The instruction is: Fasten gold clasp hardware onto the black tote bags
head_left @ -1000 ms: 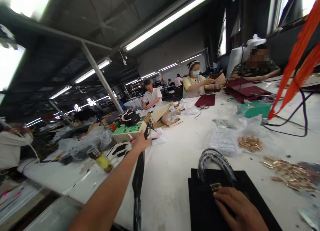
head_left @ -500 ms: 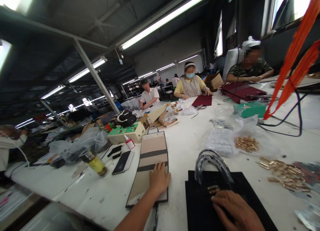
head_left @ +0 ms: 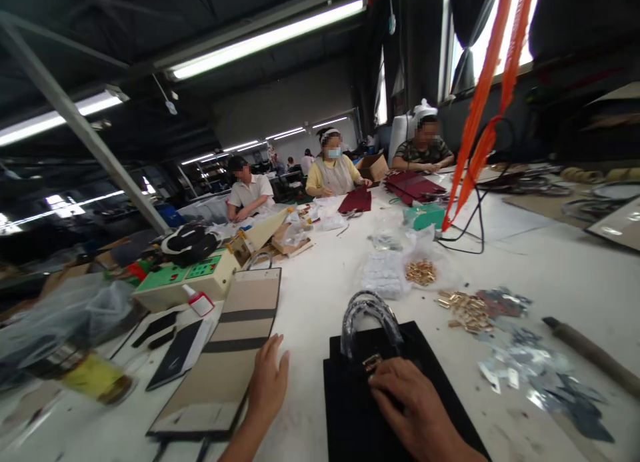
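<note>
A black bag panel [head_left: 350, 409] lies flat on the white table, with two plastic-wrapped handles [head_left: 371, 309] arching from its far edge. My right hand [head_left: 417, 405] rests over this panel, thumb and fingertips closed at a small gold-coloured metal clasp [head_left: 371, 363]. Part of the clasp is hidden by the fingers. To the left lies a long beige panel [head_left: 245, 295] with dark cross bands and a dark border. Beside its right edge is my left hand [head_left: 270, 379], fingers stretched and apart, holding nothing; whether it touches the edge I cannot tell.
Gold metal pieces [head_left: 465, 310], thin silvery plates [head_left: 530, 362] and a hammer-like tool [head_left: 595, 355] lie at right. Left are a glass jar [head_left: 95, 379], a black booklet [head_left: 175, 355], a red-and-white bottle [head_left: 201, 303] and a green-topped machine [head_left: 187, 275]. Co-workers sit beyond.
The view has swung right, bringing the silvery plates and hammer-like tool into sight. My left hand has come off the beige panel's middle to its right edge. My right hand stays at the clasp.
</note>
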The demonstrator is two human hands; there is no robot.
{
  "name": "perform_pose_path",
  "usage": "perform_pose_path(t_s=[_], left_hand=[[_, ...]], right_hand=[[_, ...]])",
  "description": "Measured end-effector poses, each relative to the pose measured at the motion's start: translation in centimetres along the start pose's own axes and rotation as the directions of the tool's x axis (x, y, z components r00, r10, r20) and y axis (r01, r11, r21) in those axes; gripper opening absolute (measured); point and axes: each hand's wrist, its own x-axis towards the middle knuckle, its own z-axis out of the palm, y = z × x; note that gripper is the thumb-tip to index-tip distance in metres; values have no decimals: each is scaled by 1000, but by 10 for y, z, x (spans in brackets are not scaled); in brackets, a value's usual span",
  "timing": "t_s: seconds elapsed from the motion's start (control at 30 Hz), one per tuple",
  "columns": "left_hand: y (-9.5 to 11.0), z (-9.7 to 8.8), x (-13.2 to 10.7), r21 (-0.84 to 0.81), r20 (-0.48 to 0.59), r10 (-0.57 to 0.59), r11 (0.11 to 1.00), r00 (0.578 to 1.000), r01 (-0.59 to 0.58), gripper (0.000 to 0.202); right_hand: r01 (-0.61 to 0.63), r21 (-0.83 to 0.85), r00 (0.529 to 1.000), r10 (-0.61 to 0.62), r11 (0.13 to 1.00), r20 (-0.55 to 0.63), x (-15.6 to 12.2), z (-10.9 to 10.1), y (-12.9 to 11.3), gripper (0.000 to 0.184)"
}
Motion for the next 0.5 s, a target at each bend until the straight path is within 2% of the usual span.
perform_pose_path(t_s=[0.03,0.07,0.1,0.17,0.23,0.37,0.43,0.5], left_hand=[[17,6,-8,-196,-39,10,980,999,-18,52],[36,12,-17,-376,-24,-22,927,999,12,54],[54,16,-26,-516,38,-73,853,997,82,56],[85,19,-46,-668,165,-107,719,980,191,58],[106,20,-62,-716,246,-127,644,961,269,59],[117,15,-78,-741,287,-182,580,940,339,64],[114,12,-79,-743,286,-197,572,938,347,64],[109,9,-75,-724,282,-188,601,941,337,62]], right_hand=[[-38,45,999,37,998,27,1,-2,-1,17],[-79,95,995,73,992,61,3,-5,-2,16],[-132,145,988,118,981,99,6,-10,-2,16],[-263,223,962,238,939,133,15,-25,1,22],[-398,238,918,382,886,112,28,-43,11,31],[-607,109,794,608,787,32,55,-73,54,50],[-669,39,743,669,742,8,64,-77,79,58],[-690,-14,724,690,724,7,70,-74,102,62]])
